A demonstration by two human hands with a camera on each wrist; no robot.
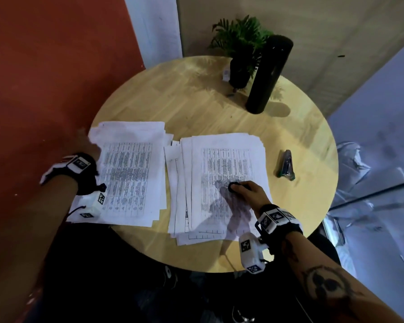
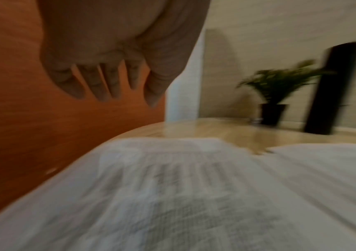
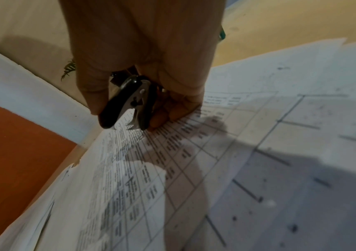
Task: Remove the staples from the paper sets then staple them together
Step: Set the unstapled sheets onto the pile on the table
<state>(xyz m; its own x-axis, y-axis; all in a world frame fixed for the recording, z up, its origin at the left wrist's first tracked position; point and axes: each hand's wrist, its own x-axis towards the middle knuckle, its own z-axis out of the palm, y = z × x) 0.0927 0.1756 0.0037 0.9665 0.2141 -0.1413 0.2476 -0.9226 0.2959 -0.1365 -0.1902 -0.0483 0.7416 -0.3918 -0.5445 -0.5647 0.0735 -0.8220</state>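
Above right papers (image 1: 226, 173), apparently staple remover (image 3: 127, 108).

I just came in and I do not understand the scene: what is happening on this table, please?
A person is working through two piles of printed sheets on a round wooden table. The right hand holds a black staple remover with its claws just over the right pile. The left hand is open, holding nothing, above the far left edge of the left pile. A stapler lies unused to the right of the papers.
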